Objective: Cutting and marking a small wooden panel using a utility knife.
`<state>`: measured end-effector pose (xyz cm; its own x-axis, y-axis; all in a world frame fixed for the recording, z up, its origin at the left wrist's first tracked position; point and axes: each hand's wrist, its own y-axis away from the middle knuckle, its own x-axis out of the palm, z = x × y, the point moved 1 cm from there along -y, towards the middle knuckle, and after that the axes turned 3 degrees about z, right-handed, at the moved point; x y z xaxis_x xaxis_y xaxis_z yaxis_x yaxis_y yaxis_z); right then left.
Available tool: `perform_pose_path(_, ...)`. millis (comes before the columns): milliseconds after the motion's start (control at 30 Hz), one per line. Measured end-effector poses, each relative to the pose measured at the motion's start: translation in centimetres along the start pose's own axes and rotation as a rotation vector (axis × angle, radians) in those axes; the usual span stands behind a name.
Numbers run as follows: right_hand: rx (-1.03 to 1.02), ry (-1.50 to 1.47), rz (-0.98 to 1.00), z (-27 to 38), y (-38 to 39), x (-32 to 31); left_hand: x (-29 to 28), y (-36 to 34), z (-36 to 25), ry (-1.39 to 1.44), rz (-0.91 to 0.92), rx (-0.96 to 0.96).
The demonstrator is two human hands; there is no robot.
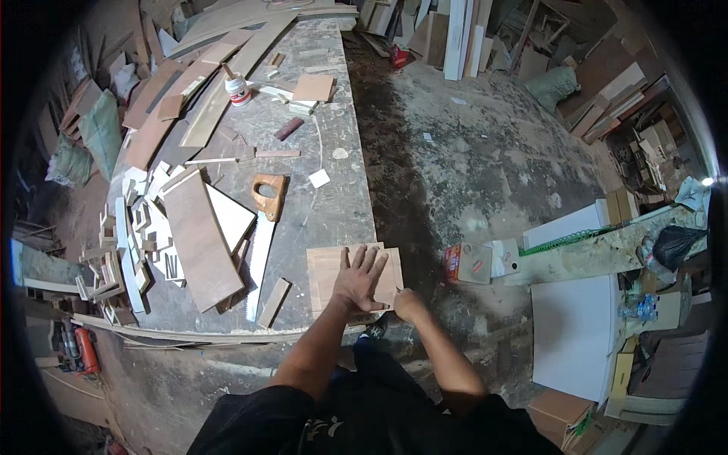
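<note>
A light wooden panel (324, 267) lies at the near right corner of the workbench, its right side reaching past the bench edge. My left hand (358, 281) presses flat on top of it with the fingers spread. Beside the panel's near right corner, my right hand (410, 305) is closed in a fist. Whatever it may grip is hidden by the fingers. A handsaw (268, 199) with a wooden handle rests on the bench to the left, its blade pointing toward me. Between saw and panel is a narrow wood strip (274, 302).
The long workbench (318, 201) carries a brown board (203, 239), white offcuts (155, 182), a white glue bottle (237, 89) and small blocks. On the right stand a red-and-white can (464, 263) and a large white panel (575, 334). Boards lean against the far wall.
</note>
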<state>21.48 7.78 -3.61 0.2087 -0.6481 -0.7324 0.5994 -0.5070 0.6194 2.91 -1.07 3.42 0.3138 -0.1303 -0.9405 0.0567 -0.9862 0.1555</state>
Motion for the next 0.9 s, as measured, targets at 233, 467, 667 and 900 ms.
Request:
perform_pose_path(233, 0.092, -0.135, 0.043, 7.3, 5.0, -4.2, 0.4, 3.0, 2.3, 0.0, 0.009, -0.091)
perform_pose_path(467, 0.008, 0.011, 0.065, 4.0, 3.2, -1.8, 0.7, 2.4, 1.4, -0.012, 0.024, -0.061)
perform_pose_path(667, 0.182, -0.241, -0.057, 1.8, 2.6, 1.3, 1.0, 0.6, 0.4, -0.012, -0.087, -0.024)
perform_pose_path(900, 0.133, -0.34, -0.098, 5.2, 6.5, -3.5, 1.3, 1.6, 1.1, -0.021, -0.099, -0.074)
